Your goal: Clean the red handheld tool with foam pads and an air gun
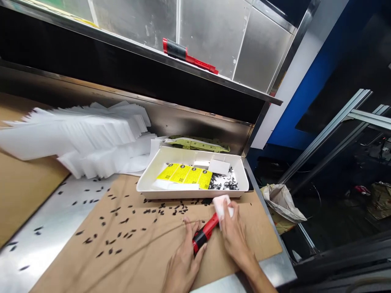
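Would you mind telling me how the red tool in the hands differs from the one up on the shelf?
The tool on the cardboard is gripped by the left hand, while the right hand slips a white sleeve over its tip; the tool on the shelf lies untouched and bare. The shelf one shows its full length; the held one is partly covered. Both are red and black.

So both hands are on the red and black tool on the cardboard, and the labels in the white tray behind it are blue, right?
Not quite: the head view shows the labels in the white tray are yellow. The left hand and right hand are indeed on the red and black tool on the cardboard.
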A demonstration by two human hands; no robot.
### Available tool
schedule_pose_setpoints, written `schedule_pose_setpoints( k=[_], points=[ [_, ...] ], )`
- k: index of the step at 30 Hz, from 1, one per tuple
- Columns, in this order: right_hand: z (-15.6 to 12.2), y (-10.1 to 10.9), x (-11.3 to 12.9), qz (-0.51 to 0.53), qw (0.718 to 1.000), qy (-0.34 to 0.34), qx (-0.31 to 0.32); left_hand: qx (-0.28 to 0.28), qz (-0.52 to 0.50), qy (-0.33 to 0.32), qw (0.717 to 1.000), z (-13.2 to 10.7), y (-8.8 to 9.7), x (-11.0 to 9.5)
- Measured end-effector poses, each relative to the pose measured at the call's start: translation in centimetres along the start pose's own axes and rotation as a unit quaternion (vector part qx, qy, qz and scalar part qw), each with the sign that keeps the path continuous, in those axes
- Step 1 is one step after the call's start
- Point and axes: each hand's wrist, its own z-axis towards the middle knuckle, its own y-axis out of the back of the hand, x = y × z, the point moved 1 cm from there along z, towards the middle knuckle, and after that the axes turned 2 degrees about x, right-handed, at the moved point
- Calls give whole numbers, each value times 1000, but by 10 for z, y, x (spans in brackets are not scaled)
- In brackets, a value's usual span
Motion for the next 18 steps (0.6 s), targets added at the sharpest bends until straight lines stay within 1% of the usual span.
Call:
schedule_pose_setpoints(
  k=[1,2,4,6,8,10,11,14,15,16,18],
  points=[
    [0,3,0,-5,1000,-12,0,-2,2,-4,1000,0,0,0],
    [0,5,0,-3,1000,-9,1,-4,5,-11,1000,1,0,1],
    [-2,8,1,13,999,34,19,-3,12,-23,1000,1,-1,2],
    [-1,11,-1,17,997,54,45,-1,13,-35,999,2,0,3],
    [3,17,-4,9,999,15,43,11,13,-36,999,4,3,1],
    [5,21,-5,5,999,-15,33,27,11,-27,999,5,10,-2],
    [5,22,-4,11,999,-6,35,35,10,-20,999,6,15,-3],
    [0,21,3,28,996,44,78,77,-11,-18,997,4,31,-3],
    [-1,22,4,28,995,40,89,86,-16,-20,996,3,35,-1],
    [-1,23,4,24,996,18,87,91,-16,-23,995,2,39,2],
    [-1,24,2,14,997,-35,67,84,3,-27,996,1,42,8]
  ],
)
